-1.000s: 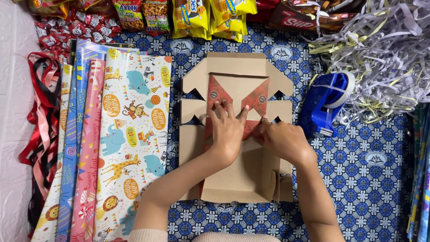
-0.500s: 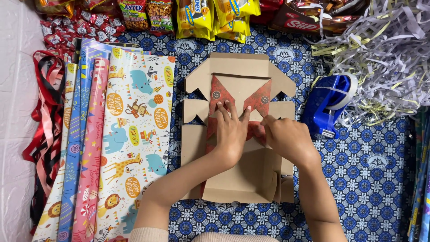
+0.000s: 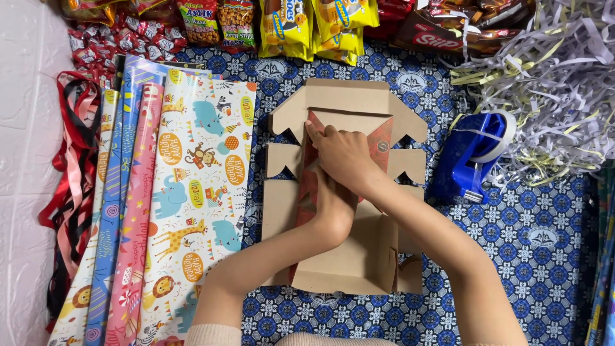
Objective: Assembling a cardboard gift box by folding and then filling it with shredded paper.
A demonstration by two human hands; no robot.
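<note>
Both hands (image 3: 343, 160) press flat on the cardboard box (image 3: 346, 256) beneath them.

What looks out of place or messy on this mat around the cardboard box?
Mostly tidy. The shredded paper strips sprawl loosely over the upper right corner, some lying against the blue tape dispenser. The right hand crosses over the left hand on the flattened cardboard box. Nothing looks damaged.

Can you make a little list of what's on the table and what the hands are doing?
right hand: flat on the red patterned paper
left hand: partly under the right hand, pressing the cardboard box
box: flattened, brown, flaps open
right of box: blue tape dispenser, shredded paper
left of box: gift wrap sheets, ribbons
top: snack packets
</note>
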